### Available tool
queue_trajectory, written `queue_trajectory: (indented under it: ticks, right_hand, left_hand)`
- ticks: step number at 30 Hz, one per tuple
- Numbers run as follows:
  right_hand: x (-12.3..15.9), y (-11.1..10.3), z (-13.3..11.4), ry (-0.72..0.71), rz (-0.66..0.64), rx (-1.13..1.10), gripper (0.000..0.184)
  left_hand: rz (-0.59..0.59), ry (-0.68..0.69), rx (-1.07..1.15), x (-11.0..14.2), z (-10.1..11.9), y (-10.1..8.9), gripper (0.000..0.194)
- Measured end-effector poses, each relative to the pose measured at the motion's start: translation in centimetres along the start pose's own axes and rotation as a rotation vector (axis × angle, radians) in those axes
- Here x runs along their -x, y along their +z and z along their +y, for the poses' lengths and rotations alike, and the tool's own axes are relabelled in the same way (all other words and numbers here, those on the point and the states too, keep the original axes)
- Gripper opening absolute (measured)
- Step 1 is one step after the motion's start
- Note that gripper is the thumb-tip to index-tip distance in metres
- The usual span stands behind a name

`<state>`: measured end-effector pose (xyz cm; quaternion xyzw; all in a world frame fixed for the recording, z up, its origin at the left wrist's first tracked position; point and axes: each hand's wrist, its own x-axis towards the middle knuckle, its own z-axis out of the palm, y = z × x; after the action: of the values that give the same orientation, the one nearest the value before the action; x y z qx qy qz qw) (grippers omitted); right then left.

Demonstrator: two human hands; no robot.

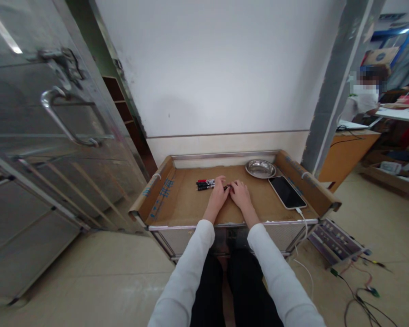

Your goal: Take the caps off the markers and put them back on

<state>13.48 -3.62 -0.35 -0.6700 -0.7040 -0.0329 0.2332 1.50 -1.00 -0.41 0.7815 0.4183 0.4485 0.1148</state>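
Note:
Over the middle of a cardboard-lined cart top (187, 209), my two hands meet close together. Between their fingertips shows a short dark piece that looks like part of a black pen (228, 186); the fingers hide most of it. My left hand (219, 194) is curled, with its thumb side at the dark piece. My right hand (240, 194) has its fingers bent and pressed together on the other end. Just left of my left hand lie several pens (204, 185) side by side, black ones and one with a red end, their right ends partly covered by my fingers.
A round steel dish (260, 168) sits at the back right of the cart, with a phone (287, 192) and its white cable (306, 227) nearer. Raised cardboard edges flank both sides. A metal door (54, 150) stands left; an electrical box (339, 243) with wires lies on the floor right.

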Motion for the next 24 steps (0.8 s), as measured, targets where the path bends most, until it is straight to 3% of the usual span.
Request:
queue_trajectory:
  ticks: [2,6,11,24]
  right_hand:
    - [0.0,-0.1,0.0,0.034,0.015,0.020,0.025]
    - [-0.1,-0.1,0.0,0.032,0.003,0.042,0.026]
    - [-0.2,0.1,-0.1,-0.012,-0.022,0.034,0.026]
    - [0.3,0.2,0.3,-0.008,0.013,0.002,0.020]
  left_hand:
    - [0.097,-0.004,0.084,-0.5,-0.1,0.2,0.033]
    - [0.143,-0.025,0.215,-1.0,0.2,0.6,0.032]
    - [0.211,-0.017,0.202,-0.8,0.5,0.3,0.025]
    - [0.296,-0.084,0.157,-0.3,0.2,-0.8,0.029]
